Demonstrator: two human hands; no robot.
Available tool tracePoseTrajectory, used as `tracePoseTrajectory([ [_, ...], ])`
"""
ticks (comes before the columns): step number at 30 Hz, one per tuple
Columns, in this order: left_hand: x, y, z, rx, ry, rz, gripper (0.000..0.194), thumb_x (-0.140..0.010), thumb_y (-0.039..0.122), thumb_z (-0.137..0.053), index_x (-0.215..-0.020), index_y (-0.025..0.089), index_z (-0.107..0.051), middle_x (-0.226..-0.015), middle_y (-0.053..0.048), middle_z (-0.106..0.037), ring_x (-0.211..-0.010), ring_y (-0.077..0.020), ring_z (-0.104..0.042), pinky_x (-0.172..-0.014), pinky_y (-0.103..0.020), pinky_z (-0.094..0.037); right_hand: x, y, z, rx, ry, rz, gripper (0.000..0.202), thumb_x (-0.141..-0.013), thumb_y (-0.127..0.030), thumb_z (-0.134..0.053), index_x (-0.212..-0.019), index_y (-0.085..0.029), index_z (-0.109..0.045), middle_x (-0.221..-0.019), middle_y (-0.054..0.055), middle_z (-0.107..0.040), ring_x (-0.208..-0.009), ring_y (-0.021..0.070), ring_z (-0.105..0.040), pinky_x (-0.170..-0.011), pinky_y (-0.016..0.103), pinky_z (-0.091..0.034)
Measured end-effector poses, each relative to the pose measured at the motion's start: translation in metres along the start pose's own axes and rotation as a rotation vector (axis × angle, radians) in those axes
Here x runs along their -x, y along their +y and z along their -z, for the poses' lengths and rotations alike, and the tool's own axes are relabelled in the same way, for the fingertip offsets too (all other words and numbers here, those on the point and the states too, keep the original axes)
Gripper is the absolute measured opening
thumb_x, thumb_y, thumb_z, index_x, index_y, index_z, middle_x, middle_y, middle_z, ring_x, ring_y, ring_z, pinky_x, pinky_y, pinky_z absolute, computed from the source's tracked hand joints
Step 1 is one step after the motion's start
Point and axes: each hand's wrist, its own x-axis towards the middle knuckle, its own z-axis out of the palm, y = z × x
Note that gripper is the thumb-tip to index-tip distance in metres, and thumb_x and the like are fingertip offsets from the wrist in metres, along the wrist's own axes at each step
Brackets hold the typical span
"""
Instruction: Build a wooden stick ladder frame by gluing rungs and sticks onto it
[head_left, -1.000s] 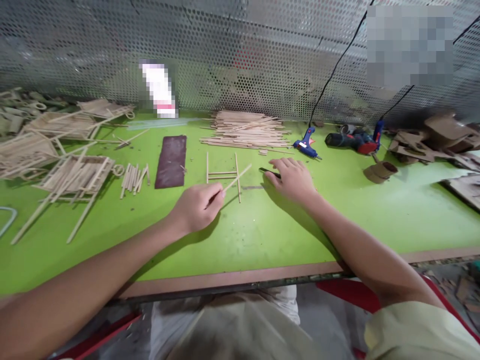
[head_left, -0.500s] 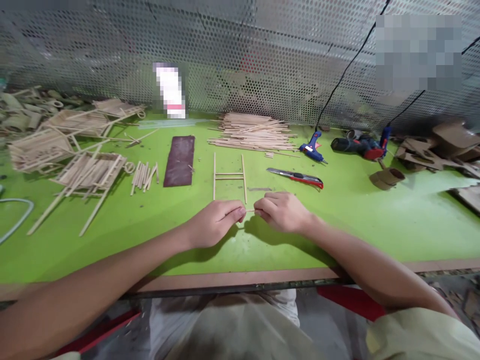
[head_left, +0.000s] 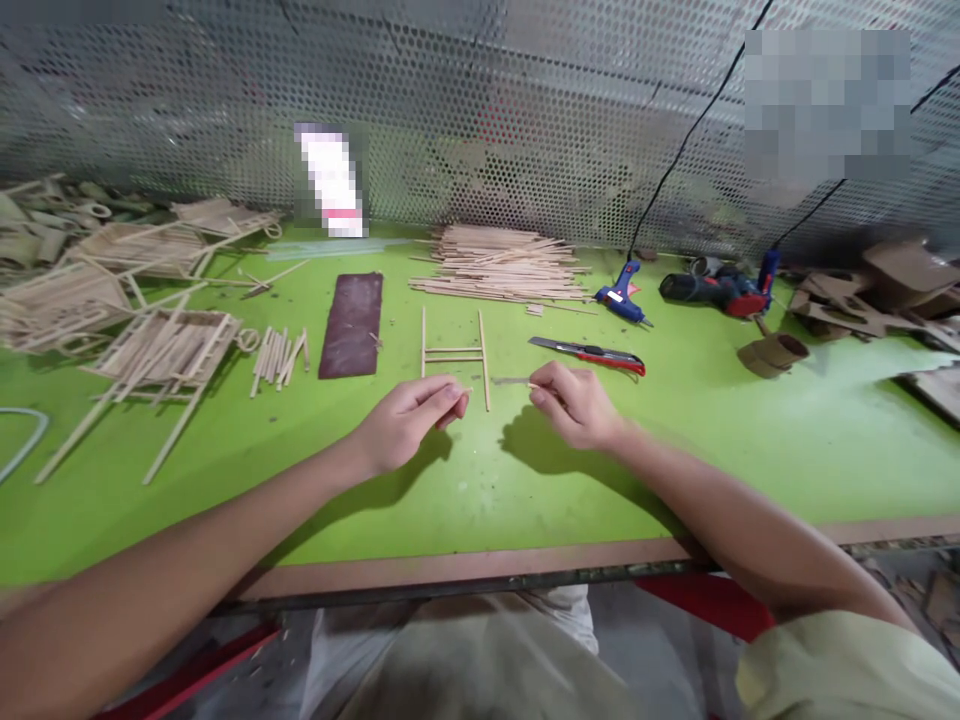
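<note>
My left hand (head_left: 409, 425) is closed in a pinch, with the pale tip of a thin wooden stick showing at its fingertips. To its right, my right hand (head_left: 576, 405) pinches another short stick end (head_left: 533, 386); the rest of that piece is hidden by the fingers. A gap separates the two hands, both held just above the green table. Behind and between them lies an H-shaped stick frame (head_left: 454, 355), with two long sticks joined by two thin crossbars. A utility knife (head_left: 592, 355) with a red and black handle rests behind my right hand.
A pile of thin sticks (head_left: 502, 262) lies at the back beside a blue glue gun (head_left: 624, 295) and a power drill (head_left: 720, 292). A brown sandpaper sheet (head_left: 350, 325), short sticks (head_left: 280, 358) and small wooden carts (head_left: 180, 345) are leftward. A bamboo ring (head_left: 774, 354) stands right.
My hands, which were close together with one thin stick stretched between them, have moved apart and slightly away from me. A stick end now shows at each hand's fingertips.
</note>
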Motion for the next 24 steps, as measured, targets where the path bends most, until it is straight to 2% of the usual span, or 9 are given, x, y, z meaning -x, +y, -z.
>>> tracePoseTrajectory([
  [3, -0.002, -0.008, -0.003, -0.08, -0.022, 0.036, 0.051, -0.109, 0.064, -0.05, -0.08, 0.023, -0.061, -0.067, -0.001, -0.054, -0.061, -0.0187, -0.052, -0.06, -0.033, -0.044, 0.0, -0.01, 0.0, -0.029, -0.102, -0.086, 0.019, -0.113, -0.039, -0.056, -0.107, -0.022, -0.063, -0.06, -0.009, -0.05, -0.049, 0.012, -0.042, -0.056, 0.029, -0.032],
  [5, -0.001, -0.008, -0.009, -0.14, -0.064, 0.045, 0.049, -0.109, 0.06, -0.048, -0.081, 0.023, -0.063, -0.064, 0.0, -0.054, -0.057, -0.0179, -0.05, -0.057, -0.032, -0.04, 0.001, -0.017, -0.001, -0.038, -0.15, -0.108, 0.021, -0.112, -0.04, -0.059, -0.114, -0.021, -0.068, -0.062, -0.008, -0.055, -0.051, 0.012, -0.046, -0.056, 0.028, -0.032],
  [10, 0.008, 0.002, -0.025, -0.301, -0.149, -0.024, 0.043, -0.111, 0.047, -0.046, -0.085, 0.021, -0.069, -0.074, -0.002, -0.069, -0.068, -0.0195, -0.064, -0.066, -0.032, -0.044, 0.002, -0.025, -0.005, -0.089, -0.229, 0.05, 0.025, -0.115, -0.038, -0.06, -0.115, -0.02, -0.076, -0.081, 0.002, -0.078, -0.065, 0.014, -0.067, -0.064, 0.027, -0.044],
  [13, 0.011, 0.005, -0.028, -0.362, -0.188, -0.05, 0.042, -0.111, 0.046, -0.047, -0.087, 0.021, -0.07, -0.081, -0.004, -0.075, -0.073, -0.0206, -0.068, -0.069, -0.032, -0.045, 0.004, -0.024, -0.007, -0.135, -0.307, 0.096, 0.027, -0.116, -0.034, -0.055, -0.111, -0.022, -0.078, -0.085, 0.003, -0.082, -0.071, 0.0151, -0.072, -0.068, 0.028, -0.048],
  [16, 0.011, 0.005, -0.024, -0.407, -0.197, -0.054, 0.047, -0.111, 0.053, -0.045, -0.091, 0.021, -0.072, -0.08, -0.004, -0.074, -0.071, -0.0209, -0.067, -0.066, -0.032, -0.044, 0.002, -0.019, -0.007, -0.151, -0.311, 0.045, 0.029, -0.114, -0.033, -0.052, -0.106, -0.021, -0.077, -0.08, 0.003, -0.079, -0.067, 0.0149, -0.069, -0.065, 0.028, -0.047],
  [18, 0.01, 0.003, -0.02, -0.455, -0.174, -0.064, 0.048, -0.111, 0.054, -0.044, -0.096, 0.021, -0.075, -0.084, -0.005, -0.077, -0.075, -0.0223, -0.069, -0.069, -0.033, -0.046, -0.002, -0.008, -0.002, -0.119, -0.319, -0.047, 0.03, -0.109, -0.033, -0.052, -0.093, -0.021, -0.075, -0.071, 0.002, -0.072, -0.06, 0.0144, -0.062, -0.061, 0.028, -0.043],
  [21, 0.006, -0.003, -0.016, -0.536, -0.142, -0.083, 0.046, -0.111, 0.05, -0.044, -0.097, 0.022, -0.077, -0.086, -0.005, -0.079, -0.077, -0.0234, -0.07, -0.076, -0.037, -0.049, -0.011, 0.018, 0.014, 0.034, -0.261, -0.341, 0.033, -0.101, -0.039, -0.052, -0.075, -0.023, -0.066, -0.06, 0.0, -0.061, -0.054, 0.0152, -0.053, -0.058, 0.03, -0.038],
  [22, 0.005, -0.005, -0.015, -0.562, -0.141, -0.09, 0.045, -0.111, 0.049, -0.044, -0.095, 0.022, -0.077, -0.084, -0.005, -0.079, -0.075, -0.0232, -0.07, -0.077, -0.037, -0.05, -0.014, 0.027, 0.021, 0.086, -0.206, -0.427, 0.035, -0.102, -0.041, -0.049, -0.078, -0.022, -0.067, -0.06, 0.001, -0.06, -0.054, 0.0165, -0.052, -0.058, 0.031, -0.037],
  [24, 0.004, -0.007, -0.015, -0.616, -0.147, -0.113, 0.043, -0.111, 0.046, -0.045, -0.094, 0.023, -0.077, -0.083, -0.004, -0.079, -0.074, -0.023, -0.07, -0.078, -0.038, -0.051, -0.02, 0.043, 0.035, 0.168, -0.113, -0.563, 0.04, -0.106, -0.046, -0.043, -0.1, -0.02, -0.073, -0.061, 0.001, -0.061, -0.056, 0.0197, -0.054, -0.058, 0.032, -0.035],
])
